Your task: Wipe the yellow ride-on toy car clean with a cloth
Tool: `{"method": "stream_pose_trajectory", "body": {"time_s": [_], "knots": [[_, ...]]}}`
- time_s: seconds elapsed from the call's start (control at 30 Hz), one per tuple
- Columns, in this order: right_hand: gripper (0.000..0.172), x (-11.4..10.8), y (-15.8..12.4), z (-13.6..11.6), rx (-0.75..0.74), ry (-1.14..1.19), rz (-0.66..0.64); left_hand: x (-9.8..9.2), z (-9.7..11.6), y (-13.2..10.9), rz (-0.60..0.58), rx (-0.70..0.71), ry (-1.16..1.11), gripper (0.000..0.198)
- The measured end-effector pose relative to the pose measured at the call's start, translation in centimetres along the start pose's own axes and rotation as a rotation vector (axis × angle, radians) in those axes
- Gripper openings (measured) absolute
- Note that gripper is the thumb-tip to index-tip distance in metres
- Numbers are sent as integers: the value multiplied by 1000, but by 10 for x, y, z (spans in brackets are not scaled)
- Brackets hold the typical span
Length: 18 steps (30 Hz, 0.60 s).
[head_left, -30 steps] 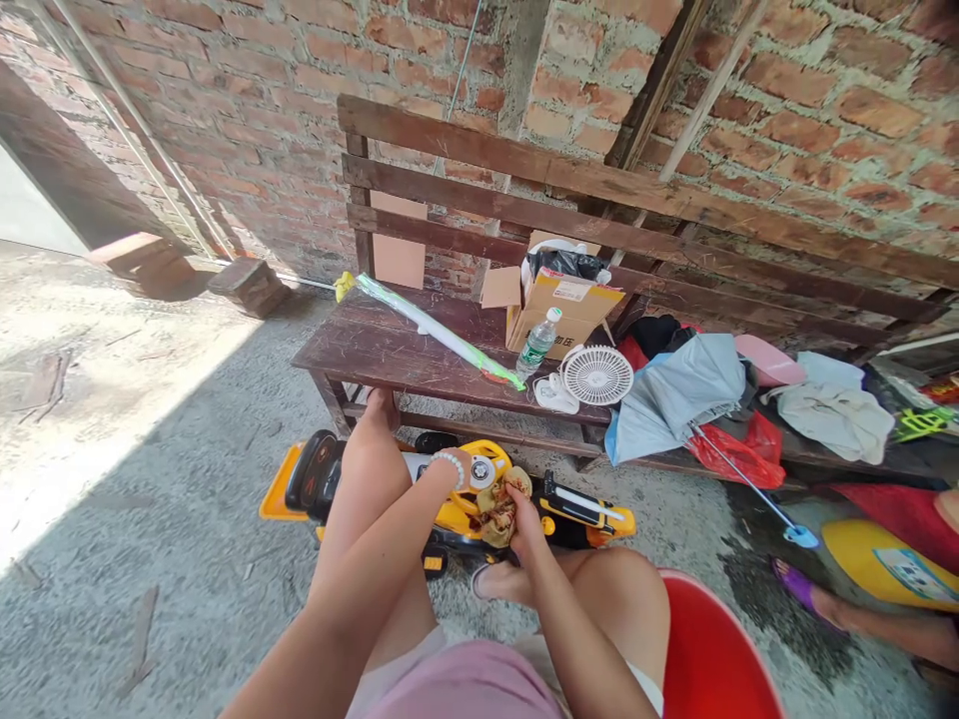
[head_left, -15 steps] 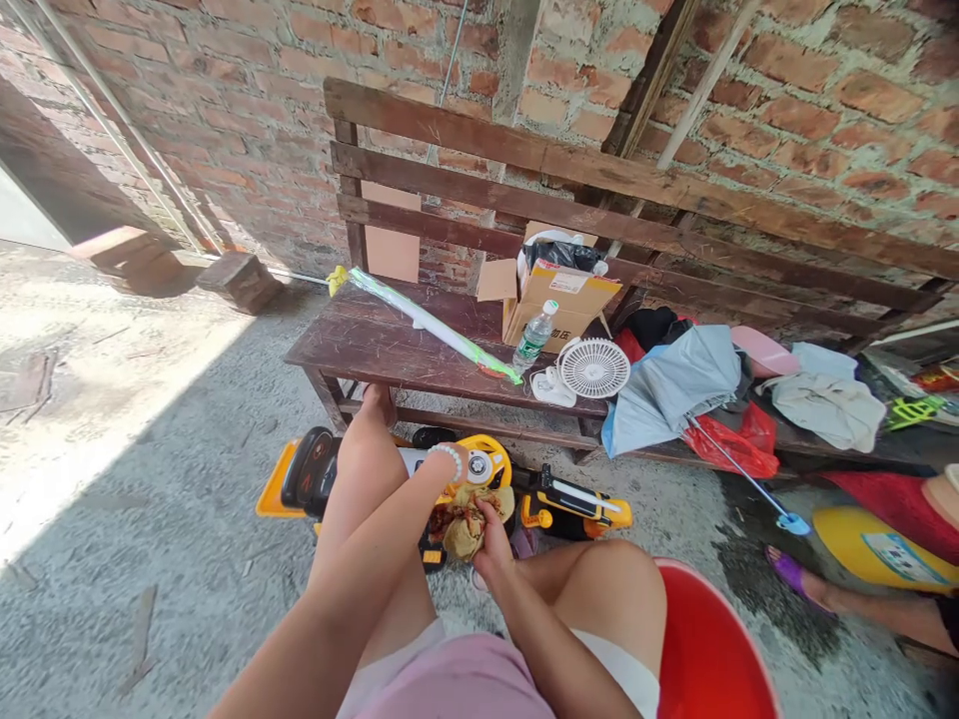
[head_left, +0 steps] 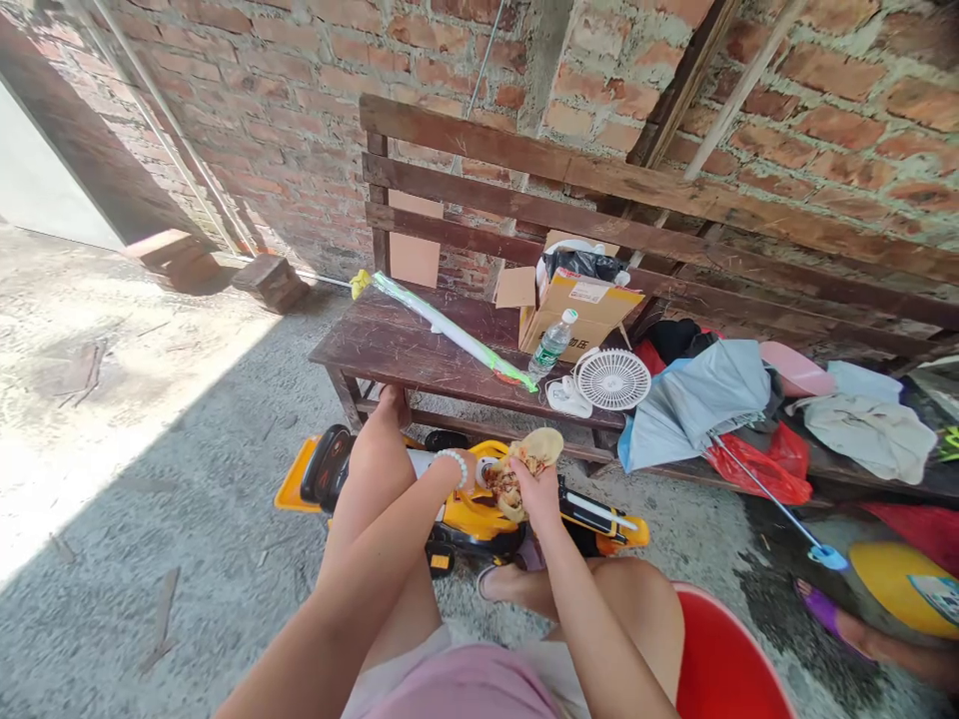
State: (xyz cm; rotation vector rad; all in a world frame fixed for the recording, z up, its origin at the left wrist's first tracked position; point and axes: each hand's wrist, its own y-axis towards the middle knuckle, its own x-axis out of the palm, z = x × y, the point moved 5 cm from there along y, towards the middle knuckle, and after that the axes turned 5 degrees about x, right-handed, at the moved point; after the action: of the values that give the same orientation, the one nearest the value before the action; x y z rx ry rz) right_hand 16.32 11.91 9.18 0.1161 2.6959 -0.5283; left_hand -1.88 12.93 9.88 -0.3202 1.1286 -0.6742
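Brick wall (head_left: 285, 120) across the far side. Dark wooden desk (head_left: 360, 345) with slatted back in front of it. Yellow-and-black ride-on toy (head_left: 469, 516) on the near side of the desk, person's left leg across it. Red bucket (head_left: 726, 649) near right, beside the person's right leg, partly cut off. Silver-blue umbrella (head_left: 696, 394), partly folded, on the right part of the desk, shaft sticking out toward the near right. Long plastic-wrapped item (head_left: 454, 337) slanting over the left part of the desk. Open cardboard box (head_left: 580, 310) mid-desk, black plastic inside. White fan (head_left: 612, 379) at the near edge, right of an upright clear bottle (head_left: 552, 345), itself in front of the box. Split tan husk (head_left: 539, 449), reddish-brown inside, above the toy's wheel area. Right hand (head_left: 536, 491) pinching the husk's right side, thumb on it. Left hand (head_left: 466, 470) just left of the husk; finger pose hidden, can't tell. White bead bracelet (head_left: 453, 459) on the left wrist.
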Motion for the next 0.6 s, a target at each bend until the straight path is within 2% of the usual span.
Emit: {"method": "stream_pose_trajectory", "body": {"time_s": [0.07, 0.13, 0.23, 0.33, 0.47, 0.53, 0.6], "knots": [[67, 7, 18, -17, -63, -212, -47, 0, 0, -1, -78, -28, 38, 39], [61, 28, 21, -25, -120, -537, -161, 0, 1, -3, -132, -49, 77, 36], [49, 61, 9, -31, -279, -963, -230, -2, 4, -8, -130, -58, 111, 39], [36, 78, -4, -34, -441, -1124, -273, -2, 6, -12, -129, -55, 121, 49], [34, 68, -2, -35, -555, -1185, -348, -4, 8, -15, -164, -54, 117, 53], [37, 54, 9, -35, -513, -1212, -290, -6, 8, -17, -171, -56, 108, 50], [43, 37, 23, -34, -403, -1234, -183, -8, 8, -18, -172, -61, 93, 46]]}}
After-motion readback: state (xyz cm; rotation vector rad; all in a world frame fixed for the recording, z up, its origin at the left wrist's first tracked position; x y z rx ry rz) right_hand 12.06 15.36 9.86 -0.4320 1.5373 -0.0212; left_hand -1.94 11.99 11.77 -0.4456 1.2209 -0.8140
